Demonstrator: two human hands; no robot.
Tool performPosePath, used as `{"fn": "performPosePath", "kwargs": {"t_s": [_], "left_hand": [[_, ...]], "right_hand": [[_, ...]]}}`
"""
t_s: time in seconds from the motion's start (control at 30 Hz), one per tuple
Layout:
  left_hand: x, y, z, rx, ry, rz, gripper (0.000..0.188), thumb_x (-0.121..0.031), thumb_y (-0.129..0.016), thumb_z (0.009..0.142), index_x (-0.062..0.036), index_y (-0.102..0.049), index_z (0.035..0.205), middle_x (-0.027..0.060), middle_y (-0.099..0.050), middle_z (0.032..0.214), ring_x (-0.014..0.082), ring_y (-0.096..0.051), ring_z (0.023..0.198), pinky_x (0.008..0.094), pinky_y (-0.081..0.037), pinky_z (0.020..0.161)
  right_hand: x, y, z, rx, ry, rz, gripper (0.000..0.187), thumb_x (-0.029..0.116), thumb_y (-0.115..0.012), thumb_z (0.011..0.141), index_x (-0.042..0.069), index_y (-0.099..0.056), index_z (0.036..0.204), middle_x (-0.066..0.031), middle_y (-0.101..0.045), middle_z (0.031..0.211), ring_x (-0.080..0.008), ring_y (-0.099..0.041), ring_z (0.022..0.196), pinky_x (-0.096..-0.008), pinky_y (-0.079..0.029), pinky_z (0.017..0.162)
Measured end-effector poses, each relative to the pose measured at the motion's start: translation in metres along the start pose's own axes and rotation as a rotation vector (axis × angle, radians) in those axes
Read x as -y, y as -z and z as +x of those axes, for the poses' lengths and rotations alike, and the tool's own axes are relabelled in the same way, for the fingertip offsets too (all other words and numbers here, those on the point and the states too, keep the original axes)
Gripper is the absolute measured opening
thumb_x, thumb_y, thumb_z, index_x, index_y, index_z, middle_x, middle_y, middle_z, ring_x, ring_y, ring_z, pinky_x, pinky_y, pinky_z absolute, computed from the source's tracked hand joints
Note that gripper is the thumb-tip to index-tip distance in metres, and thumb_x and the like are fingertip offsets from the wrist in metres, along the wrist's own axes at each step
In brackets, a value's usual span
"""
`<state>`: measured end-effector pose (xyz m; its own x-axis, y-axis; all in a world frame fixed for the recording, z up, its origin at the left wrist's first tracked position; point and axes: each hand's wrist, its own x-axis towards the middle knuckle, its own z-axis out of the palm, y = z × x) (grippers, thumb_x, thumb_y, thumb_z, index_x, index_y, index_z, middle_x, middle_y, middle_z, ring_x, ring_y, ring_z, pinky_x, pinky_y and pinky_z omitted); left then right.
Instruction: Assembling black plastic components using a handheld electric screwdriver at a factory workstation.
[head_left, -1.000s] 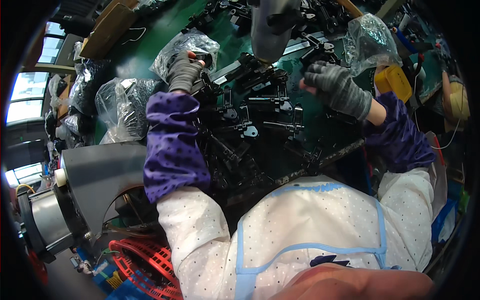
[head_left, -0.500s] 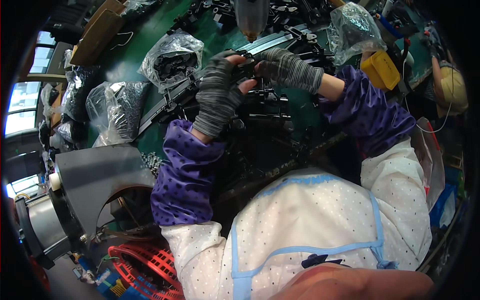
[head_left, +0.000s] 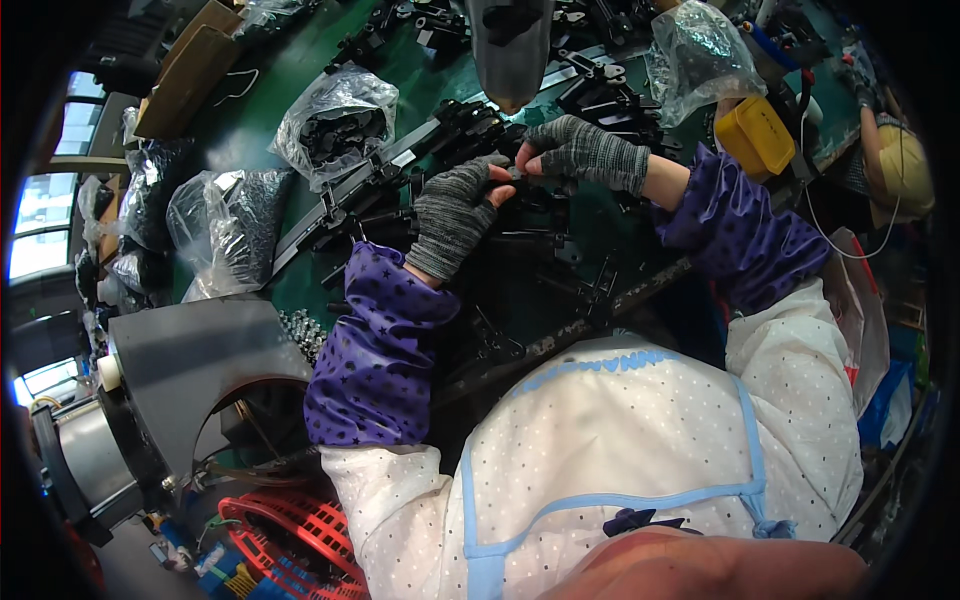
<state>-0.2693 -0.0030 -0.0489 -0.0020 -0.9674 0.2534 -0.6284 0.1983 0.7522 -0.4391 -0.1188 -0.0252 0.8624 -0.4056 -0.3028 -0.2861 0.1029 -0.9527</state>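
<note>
My left hand (head_left: 458, 212), in a grey striped fingerless glove, is closed with thumb and fingertips together over the bench. My right hand (head_left: 585, 153), gloved alike, pinches close beside it. A tiny greyish piece (head_left: 516, 173) shows between the two sets of fingertips; its kind is too small to tell. Black metal hinge-like parts (head_left: 470, 130) lie in a long row just beyond my left hand. More dark parts (head_left: 560, 245) lie beneath and nearer than my hands. Directly beyond the fingertips hangs a grey cylinder with a pointed tip (head_left: 508, 60).
A plastic bag of black parts (head_left: 340, 125) and other clear bags (head_left: 235, 225) lie left. A bag (head_left: 705, 65) and a yellow bin (head_left: 755, 135) stand right. Small shiny pieces (head_left: 302, 332) lie beside a grey metal machine (head_left: 200, 360). Another person's arm (head_left: 872, 150) is far right.
My hands have come slightly nearer and lower, and the fingertips now meet around the tiny greyish piece. The dark part that was between my hands is no longer held up.
</note>
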Motion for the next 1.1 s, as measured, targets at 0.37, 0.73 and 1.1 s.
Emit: {"fn": "performPosePath", "kwargs": {"t_s": [0.37, 0.73, 1.1], "left_hand": [[0.008, -0.003, 0.003, 0.009, -0.166, -0.017, 0.02, -0.009, -0.068, 0.07, -0.0047, -0.059, 0.086, 0.006, -0.062, 0.082, 0.0149, -0.059, 0.071, 0.0267, -0.046, 0.065], [0.0, -0.007, 0.006, 0.04, -0.011, 0.012, 0.021, -0.007, -0.069, 0.067, -0.0036, -0.052, 0.079, 0.0068, -0.06, 0.085, 0.0202, -0.058, 0.074, 0.0293, -0.046, 0.065], [-0.001, -0.009, 0.005, -0.022, -0.101, 0.067, 0.023, -0.014, -0.07, 0.066, -0.0045, -0.053, 0.077, 0.0095, -0.056, 0.07, 0.0252, -0.057, 0.066, 0.0327, -0.045, 0.059]], "right_hand": [[-0.001, -0.004, 0.006, -0.034, -0.109, -0.274, 0.034, 0.02, -0.064, 0.075, 0.004, -0.054, 0.103, -0.0002, -0.058, 0.079, -0.0048, -0.052, 0.063, -0.019, -0.043, 0.051], [0.097, -0.034, 0.028, -0.399, 0.918, -0.046, 0.048, 0.022, -0.071, 0.067, 0.004, -0.046, 0.104, -0.0003, -0.05, 0.077, -0.0089, -0.046, 0.069, -0.0257, -0.042, 0.059], [0.014, -0.001, 0.037, -0.198, 0.832, 0.28, 0.037, 0.019, -0.059, 0.077, 0.004, -0.046, 0.108, -0.0056, -0.051, 0.097, -0.0143, -0.052, 0.088, -0.0263, -0.045, 0.074]]}}
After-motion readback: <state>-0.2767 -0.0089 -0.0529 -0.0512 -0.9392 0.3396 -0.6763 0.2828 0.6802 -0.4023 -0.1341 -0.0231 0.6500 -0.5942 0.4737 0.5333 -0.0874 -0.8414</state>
